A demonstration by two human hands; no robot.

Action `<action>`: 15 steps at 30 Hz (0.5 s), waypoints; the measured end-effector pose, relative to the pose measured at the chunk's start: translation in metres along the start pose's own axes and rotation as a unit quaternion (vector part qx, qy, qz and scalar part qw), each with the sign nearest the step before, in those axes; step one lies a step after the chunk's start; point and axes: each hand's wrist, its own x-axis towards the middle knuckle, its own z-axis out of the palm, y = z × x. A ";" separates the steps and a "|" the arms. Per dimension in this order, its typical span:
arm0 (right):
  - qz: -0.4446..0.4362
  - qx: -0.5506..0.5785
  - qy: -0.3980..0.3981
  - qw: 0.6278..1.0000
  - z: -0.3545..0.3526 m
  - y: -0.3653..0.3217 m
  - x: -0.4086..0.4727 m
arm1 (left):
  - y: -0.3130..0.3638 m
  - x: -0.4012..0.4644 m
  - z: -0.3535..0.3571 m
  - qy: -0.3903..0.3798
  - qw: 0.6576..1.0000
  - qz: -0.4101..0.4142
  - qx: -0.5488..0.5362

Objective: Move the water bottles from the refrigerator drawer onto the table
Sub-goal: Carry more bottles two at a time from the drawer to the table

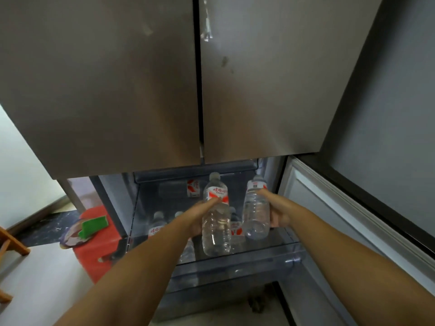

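Item one: our left hand (200,220) grips a clear water bottle (216,222), thumb laid along its red-and-white label, fingers wrapped behind its body. We hold this bottle upright, cap away from us, raised above the refrigerator drawer (235,271).

Item two: our right hand (276,214) grips a second water bottle (256,210), thumb pressed just under its label, fingers curled round the far side. This bottle stands just right of the first, close beside it but apart, also lifted over the drawer.

Item three: the drawer, pulled open below the two closed steel doors (141,90). Inside we count further bottles (156,225) at the left, partly hidden by our left forearm, and one more (236,228) showing between the two held bottles. A red-and-white label (193,188) shows at the back wall; whether it is a bottle or a reflection, we cannot tell.

Item four: a red stool (98,250) left of the drawer, bearing a green object (94,225). A wooden piece of furniture (11,241) sits at the far left edge.
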 end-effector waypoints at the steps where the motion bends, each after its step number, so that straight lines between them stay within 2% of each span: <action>1: -0.007 0.024 -0.002 1.000 -0.002 0.001 -0.003 | 0.000 -0.001 0.000 -0.010 1.000 -0.005 -0.030; 6: -0.055 0.123 0.002 0.991 -0.002 0.007 -0.030 | 0.010 -0.018 0.001 -0.060 0.994 -0.015 -0.094; 10: -0.104 0.185 0.063 0.975 0.016 0.024 -0.049 | 0.010 -0.035 0.000 -0.092 0.993 -0.010 -0.070; 12: -0.151 0.189 0.090 0.966 0.028 0.031 -0.064 | 0.009 -0.047 -0.001 -0.112 0.992 0.001 -0.059; 15: -0.238 0.123 0.165 0.949 0.030 0.047 -0.079 | 0.006 -0.058 0.000 -0.123 0.991 0.054 -0.016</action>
